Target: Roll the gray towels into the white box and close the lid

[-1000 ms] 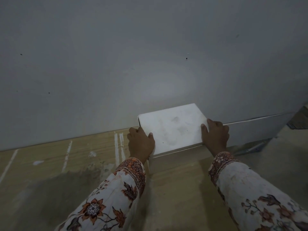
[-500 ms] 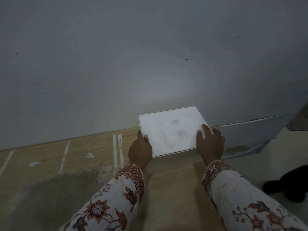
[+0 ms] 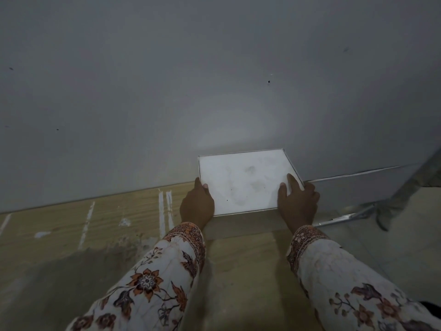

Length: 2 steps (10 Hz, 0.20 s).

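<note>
The white box (image 3: 241, 225) stands on the wooden surface against the grey wall, with its flat white lid (image 3: 243, 182) lying level on top. My left hand (image 3: 196, 206) grips the lid's left front corner, thumb on top. My right hand (image 3: 297, 204) grips the right front corner, thumb and a finger lying on the lid. No gray towels are visible; the box's inside is hidden under the lid.
The wooden surface (image 3: 95, 235) with white paint streaks spreads to the left and front. A grey wall (image 3: 214, 80) rises right behind the box. A metal strip (image 3: 346, 217) lies on the pale floor to the right.
The lid has come down from a slight tilt to lie flat on the box. Both hands slid a little toward its front corners.
</note>
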Available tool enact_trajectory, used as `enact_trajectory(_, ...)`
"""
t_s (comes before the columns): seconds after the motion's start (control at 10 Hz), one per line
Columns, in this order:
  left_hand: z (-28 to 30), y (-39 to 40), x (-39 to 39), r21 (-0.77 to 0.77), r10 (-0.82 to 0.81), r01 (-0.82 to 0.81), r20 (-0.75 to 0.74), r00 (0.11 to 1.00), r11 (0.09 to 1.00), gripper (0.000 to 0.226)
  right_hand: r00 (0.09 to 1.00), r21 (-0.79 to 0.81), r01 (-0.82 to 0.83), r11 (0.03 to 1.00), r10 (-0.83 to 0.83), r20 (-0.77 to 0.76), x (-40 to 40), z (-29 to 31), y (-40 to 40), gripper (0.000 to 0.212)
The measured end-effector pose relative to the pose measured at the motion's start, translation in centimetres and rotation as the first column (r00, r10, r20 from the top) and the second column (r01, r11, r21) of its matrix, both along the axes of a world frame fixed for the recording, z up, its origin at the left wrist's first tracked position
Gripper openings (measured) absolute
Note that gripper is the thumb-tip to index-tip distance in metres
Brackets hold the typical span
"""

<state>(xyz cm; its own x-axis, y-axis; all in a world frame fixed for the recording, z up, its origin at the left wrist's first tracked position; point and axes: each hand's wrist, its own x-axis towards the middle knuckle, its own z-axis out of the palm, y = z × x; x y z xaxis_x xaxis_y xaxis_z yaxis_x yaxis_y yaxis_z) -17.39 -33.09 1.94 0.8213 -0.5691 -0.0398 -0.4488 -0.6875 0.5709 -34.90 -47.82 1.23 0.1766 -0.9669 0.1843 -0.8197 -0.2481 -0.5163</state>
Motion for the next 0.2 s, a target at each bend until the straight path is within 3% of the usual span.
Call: enact_trajectory(0.2, 0.9, 0.4, 0.1, 0.063, -0.022, 0.027, -0.081, 0.996, 0.998, 0.051, 0.995, 0.162, -0.068, 0.984, 0.079, -0.063, -0.2, 1.4, -0.8, 0.048)
